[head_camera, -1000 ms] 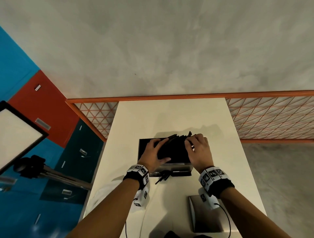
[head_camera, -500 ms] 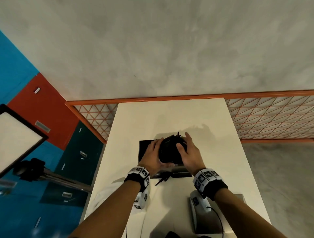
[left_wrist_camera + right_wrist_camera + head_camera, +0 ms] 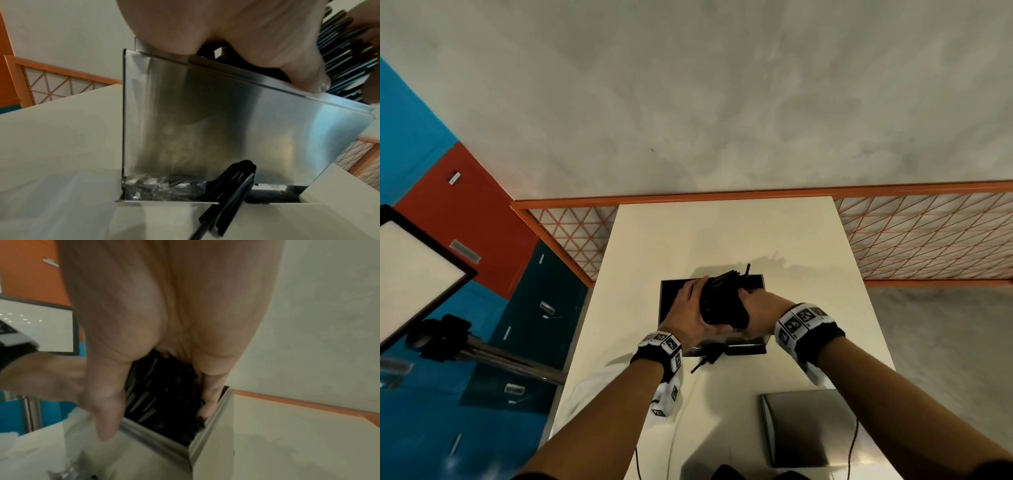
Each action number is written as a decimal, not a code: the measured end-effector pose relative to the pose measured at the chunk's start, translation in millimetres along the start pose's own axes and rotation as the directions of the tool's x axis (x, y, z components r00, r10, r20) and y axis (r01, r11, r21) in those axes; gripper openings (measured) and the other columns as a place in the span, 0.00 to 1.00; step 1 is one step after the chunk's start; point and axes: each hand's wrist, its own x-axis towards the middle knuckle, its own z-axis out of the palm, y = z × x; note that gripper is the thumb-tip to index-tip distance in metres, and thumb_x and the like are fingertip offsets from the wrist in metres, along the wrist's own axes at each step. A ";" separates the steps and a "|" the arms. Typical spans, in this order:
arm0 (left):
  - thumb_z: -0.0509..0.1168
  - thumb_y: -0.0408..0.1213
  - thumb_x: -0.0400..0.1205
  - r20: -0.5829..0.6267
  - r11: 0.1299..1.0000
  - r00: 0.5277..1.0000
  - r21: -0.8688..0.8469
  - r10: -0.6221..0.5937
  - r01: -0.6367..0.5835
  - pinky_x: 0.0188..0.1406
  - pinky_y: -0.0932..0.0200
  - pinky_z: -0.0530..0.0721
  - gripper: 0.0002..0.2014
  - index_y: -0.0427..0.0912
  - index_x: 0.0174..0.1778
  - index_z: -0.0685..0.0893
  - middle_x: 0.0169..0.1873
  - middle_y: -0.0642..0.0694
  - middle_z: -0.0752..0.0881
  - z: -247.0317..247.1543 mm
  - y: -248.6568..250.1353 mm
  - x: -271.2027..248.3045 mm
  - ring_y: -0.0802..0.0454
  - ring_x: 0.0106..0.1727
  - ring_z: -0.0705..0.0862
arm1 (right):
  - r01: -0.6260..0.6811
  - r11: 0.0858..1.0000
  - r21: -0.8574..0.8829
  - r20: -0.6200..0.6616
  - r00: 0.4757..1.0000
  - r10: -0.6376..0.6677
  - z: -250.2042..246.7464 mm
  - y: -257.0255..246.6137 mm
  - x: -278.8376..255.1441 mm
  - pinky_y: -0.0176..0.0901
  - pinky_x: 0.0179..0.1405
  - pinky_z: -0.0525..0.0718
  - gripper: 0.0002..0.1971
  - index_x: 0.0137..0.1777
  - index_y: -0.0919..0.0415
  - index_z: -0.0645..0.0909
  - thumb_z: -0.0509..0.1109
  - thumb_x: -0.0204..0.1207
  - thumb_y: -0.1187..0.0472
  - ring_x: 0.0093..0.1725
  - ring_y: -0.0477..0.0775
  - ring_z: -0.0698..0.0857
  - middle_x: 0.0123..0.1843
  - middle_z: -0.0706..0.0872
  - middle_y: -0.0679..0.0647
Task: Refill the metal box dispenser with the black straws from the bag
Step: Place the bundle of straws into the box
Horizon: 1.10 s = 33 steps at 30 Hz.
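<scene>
Head view: the left hand (image 3: 690, 317) and right hand (image 3: 758, 313) curl round a bundle of black straws (image 3: 724, 301), held between them over the open metal box dispenser (image 3: 671, 298). One straw pokes out past the fingers and could miss the box.

Left wrist view: below the left thumb, loose straws (image 3: 228, 186) jut from the dispenser's bottom slot; added weight may push them out.

Right wrist view: the bundle fills the opening under the right palm; a skewed release could jam it. A clear bag (image 3: 37, 446) lies beside the thumb.

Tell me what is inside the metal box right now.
Black straws fill the open top of the metal box, with the left hand and right hand gripping them. The box walls hide everything deeper down.
</scene>
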 end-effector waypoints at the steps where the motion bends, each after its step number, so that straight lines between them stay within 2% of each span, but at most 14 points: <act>1: 0.80 0.70 0.62 -0.003 1.000 1.000 -0.002 0.004 -0.004 0.84 0.45 0.69 0.63 0.54 0.88 0.54 0.82 0.55 0.59 0.0 0.2 -0.3 0.50 0.84 0.64 | 0.016 0.999 -0.035 0.001 1.000 -0.016 -0.8 -0.2 3.7 0.47 0.47 0.84 0.38 0.75 0.59 0.66 0.77 0.67 0.51 0.54 0.63 0.85 0.58 0.82 0.60; 4: 0.81 0.68 0.63 -0.014 1.000 1.000 -0.009 0.008 -0.008 0.85 0.46 0.68 0.62 0.53 0.88 0.55 0.83 0.54 0.60 0.1 0.3 -1.0 0.51 0.84 0.64 | 0.022 0.994 -0.103 0.026 0.999 -0.020 -3.0 3.5 14.9 0.48 0.46 0.87 0.27 0.62 0.55 0.75 0.75 0.63 0.50 0.51 0.63 0.86 0.48 0.83 0.55; 6: 0.81 0.68 0.63 -0.018 1.000 1.000 -0.016 0.006 -0.007 0.85 0.47 0.68 0.62 0.53 0.88 0.55 0.83 0.54 0.60 -0.2 0.5 -1.4 0.51 0.84 0.64 | 0.028 0.992 -0.121 0.048 0.999 -0.022 -1.8 8.9 21.4 0.52 0.47 0.89 0.29 0.61 0.53 0.75 0.75 0.58 0.49 0.52 0.63 0.85 0.49 0.83 0.55; 8: 0.81 0.68 0.63 -0.016 1.000 1.000 -0.013 0.005 -0.005 0.85 0.48 0.68 0.62 0.53 0.88 0.55 0.83 0.55 0.60 -0.6 0.7 -1.3 0.51 0.84 0.64 | 0.059 0.989 -0.134 0.015 0.998 -0.057 -8.2 4.4 13.6 0.53 0.51 0.87 0.33 0.65 0.53 0.73 0.73 0.59 0.45 0.55 0.64 0.84 0.54 0.83 0.57; 11: 0.81 0.68 0.63 -0.016 1.000 1.000 -0.010 0.002 -0.002 0.85 0.49 0.68 0.62 0.52 0.88 0.55 0.83 0.53 0.60 -0.8 0.9 -0.6 0.51 0.83 0.64 | 0.056 0.976 -0.210 -0.029 0.998 -0.063 -16.1 1.0 2.0 0.55 0.61 0.79 0.39 0.75 0.54 0.67 0.71 0.64 0.41 0.63 0.63 0.82 0.64 0.82 0.58; 14: 0.81 0.67 0.62 -0.012 1.000 1.000 -0.008 -0.011 0.011 0.84 0.48 0.69 0.62 0.53 0.88 0.55 0.82 0.55 0.60 -0.5 1.2 -0.2 0.51 0.84 0.64 | 0.008 0.979 -0.203 0.018 1.000 -0.004 -18.9 1.5 -3.0 0.69 0.68 0.71 0.49 0.81 0.52 0.55 0.74 0.63 0.41 0.68 0.62 0.79 0.70 0.79 0.56; 16: 0.81 0.66 0.62 -0.009 1.000 1.000 -0.022 -0.018 0.018 0.84 0.47 0.70 0.61 0.55 0.88 0.56 0.82 0.56 0.60 -0.6 2.1 -0.4 0.52 0.83 0.65 | -0.007 0.985 -0.172 0.061 0.998 0.018 -17.9 1.6 -3.6 0.74 0.68 0.72 0.53 0.83 0.50 0.50 0.76 0.62 0.41 0.66 0.63 0.81 0.69 0.79 0.55; 19: 0.82 0.65 0.63 -0.009 1.000 1.000 -0.016 -0.014 0.014 0.84 0.48 0.69 0.61 0.55 0.88 0.56 0.82 0.56 0.60 -0.2 1.5 -0.5 0.52 0.83 0.65 | -0.009 0.989 -0.151 0.077 0.997 0.021 -20.8 -1.7 -4.1 0.65 0.61 0.83 0.52 0.82 0.50 0.51 0.77 0.63 0.43 0.59 0.63 0.85 0.61 0.84 0.55; 21: 0.82 0.65 0.62 -0.012 1.000 1.000 -0.019 -0.013 0.013 0.84 0.48 0.69 0.61 0.55 0.88 0.56 0.82 0.56 0.60 0.2 0.3 -0.6 0.52 0.83 0.65 | 0.000 0.986 -0.165 0.099 0.995 0.017 -21.3 -3.2 -3.2 0.59 0.57 0.86 0.52 0.82 0.51 0.53 0.79 0.63 0.43 0.57 0.63 0.86 0.59 0.84 0.56; 26: 0.81 0.66 0.62 -0.010 1.000 1.000 -0.021 -0.009 0.008 0.84 0.48 0.69 0.61 0.54 0.87 0.56 0.81 0.55 0.61 0.6 0.8 -0.3 0.52 0.83 0.65 | 0.018 0.986 -0.166 0.126 0.992 0.003 -20.0 -0.3 0.3 0.58 0.59 0.84 0.53 0.82 0.51 0.54 0.81 0.62 0.42 0.63 0.64 0.83 0.68 0.82 0.57; 30: 0.81 0.67 0.62 -0.016 1.000 1.000 -0.011 -0.006 0.006 0.84 0.47 0.70 0.61 0.54 0.87 0.57 0.81 0.55 0.62 1.0 -0.2 -0.4 0.51 0.82 0.66 | 0.022 0.990 -0.142 0.126 0.992 -0.004 -16.2 3.9 5.3 0.55 0.59 0.84 0.52 0.82 0.51 0.55 0.81 0.63 0.42 0.63 0.64 0.84 0.68 0.82 0.57; 33: 0.82 0.65 0.62 -0.022 1.000 1.000 -0.008 -0.005 0.005 0.83 0.47 0.71 0.61 0.53 0.87 0.57 0.81 0.53 0.63 1.3 0.5 -0.1 0.51 0.82 0.66 | 0.044 0.993 -0.106 0.106 0.994 -0.033 -13.5 6.1 10.4 0.48 0.59 0.81 0.51 0.82 0.54 0.57 0.82 0.64 0.44 0.64 0.63 0.83 0.69 0.81 0.57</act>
